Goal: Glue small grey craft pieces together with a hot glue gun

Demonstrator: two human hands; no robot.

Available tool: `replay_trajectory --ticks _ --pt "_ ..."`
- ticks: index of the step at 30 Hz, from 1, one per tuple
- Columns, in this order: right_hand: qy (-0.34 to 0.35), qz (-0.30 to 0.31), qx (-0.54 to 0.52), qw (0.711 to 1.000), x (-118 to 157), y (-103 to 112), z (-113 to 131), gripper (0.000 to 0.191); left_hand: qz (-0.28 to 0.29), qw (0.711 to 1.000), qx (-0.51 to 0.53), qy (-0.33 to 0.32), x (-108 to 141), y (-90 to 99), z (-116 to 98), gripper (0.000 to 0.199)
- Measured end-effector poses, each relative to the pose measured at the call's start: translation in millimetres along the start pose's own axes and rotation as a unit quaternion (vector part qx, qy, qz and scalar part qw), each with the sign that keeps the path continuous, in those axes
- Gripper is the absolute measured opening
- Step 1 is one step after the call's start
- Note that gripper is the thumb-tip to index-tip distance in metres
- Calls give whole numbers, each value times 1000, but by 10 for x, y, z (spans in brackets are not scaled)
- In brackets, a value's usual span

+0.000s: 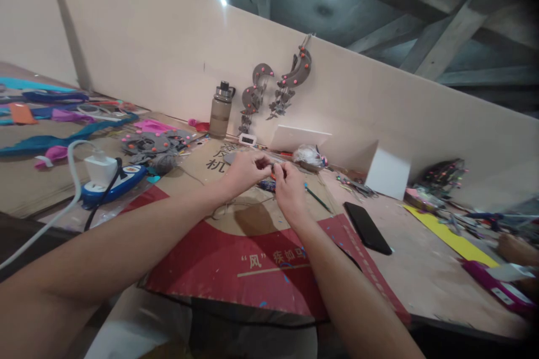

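Note:
Above a flattened cardboard sheet [193, 269] with a red printed border, my two hands meet fingertip to fingertip. My left hand [248, 170] is closed in a pinch, thumb against fingers. Close beside it, my right hand [288, 185] pinches too. Between the fingertips is something small and dark that I cannot make out. Just beneath them lie a dark blue patterned item [266, 185], partly hidden by my hands, and a dark green pencil [318, 197]. A grey flat piece [229, 158] shows behind my left hand.
A black phone [367, 228] lies to the right. A water bottle [220, 110] stands at the wall, below grey hanging ornaments [298, 70]. On the left are a blue power strip [113, 186] and grey pieces with pink dots [151, 143]. Another person's hand [516, 249] is at far right.

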State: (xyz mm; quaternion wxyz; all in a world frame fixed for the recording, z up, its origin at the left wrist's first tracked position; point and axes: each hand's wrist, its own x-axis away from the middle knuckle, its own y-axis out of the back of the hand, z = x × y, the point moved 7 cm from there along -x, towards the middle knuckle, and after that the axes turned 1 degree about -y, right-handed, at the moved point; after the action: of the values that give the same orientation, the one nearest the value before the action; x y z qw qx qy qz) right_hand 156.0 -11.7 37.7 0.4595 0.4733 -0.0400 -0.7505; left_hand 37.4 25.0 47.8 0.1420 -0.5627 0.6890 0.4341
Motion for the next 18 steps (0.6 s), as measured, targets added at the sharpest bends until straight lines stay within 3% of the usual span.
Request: replay_trajectory --ticks 11,18 --pt "-8 28 -35 999 23 -74 13 19 -40 981 142 127 -13 30 245 12" --pt "-77 17 -71 994 -5 -52 -74 24 -28 957 256 133 -9 -104 342 11"
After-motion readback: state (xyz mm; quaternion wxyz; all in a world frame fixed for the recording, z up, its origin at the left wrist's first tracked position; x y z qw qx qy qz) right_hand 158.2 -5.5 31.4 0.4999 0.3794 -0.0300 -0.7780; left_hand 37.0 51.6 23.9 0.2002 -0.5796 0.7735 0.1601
